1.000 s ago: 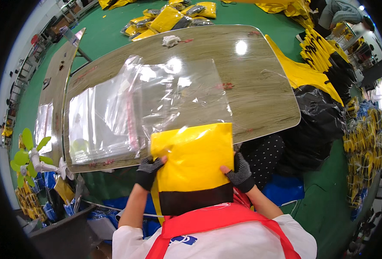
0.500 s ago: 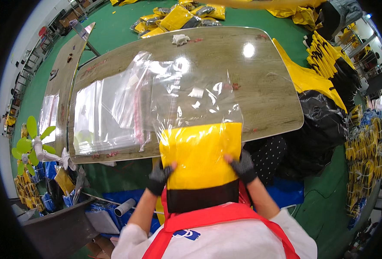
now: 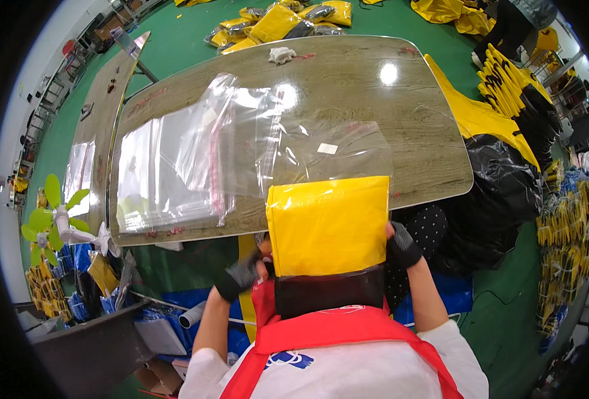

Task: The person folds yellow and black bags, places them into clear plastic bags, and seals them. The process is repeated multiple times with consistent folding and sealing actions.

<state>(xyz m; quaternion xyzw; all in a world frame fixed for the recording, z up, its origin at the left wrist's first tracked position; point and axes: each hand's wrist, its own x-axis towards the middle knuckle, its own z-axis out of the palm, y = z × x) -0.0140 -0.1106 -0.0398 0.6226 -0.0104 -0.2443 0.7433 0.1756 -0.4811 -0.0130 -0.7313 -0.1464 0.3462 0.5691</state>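
Observation:
A folded yellow-and-black fabric piece (image 3: 329,223) lies inside a clear plastic bag (image 3: 361,153), in front of my chest at the table's near edge. Its yellow part is on top and its black part below; the bag's clear end spreads over the tabletop. My right hand (image 3: 404,245), in a dark fingerless glove, grips the right edge, thumb showing, the other fingers partly hidden. At the lower left edge is my left hand (image 3: 244,271), gloved alike, its fingers bent and smeared by motion. Whether it touches the bag I cannot make out.
Flat clear bags (image 3: 168,166) lie on the left of the wood-topped table (image 3: 348,80), near a white crumpled scrap (image 3: 282,55). Bagged yellow packages (image 3: 278,23) are heaped beyond. Yellow-and-black pieces (image 3: 501,166) hang at the right; a green fan (image 3: 51,223) stands left.
The bagged fabric has shifted right and slightly away from me. My left hand has left its front face for the lower left edge; my right hand has moved right with the bag.

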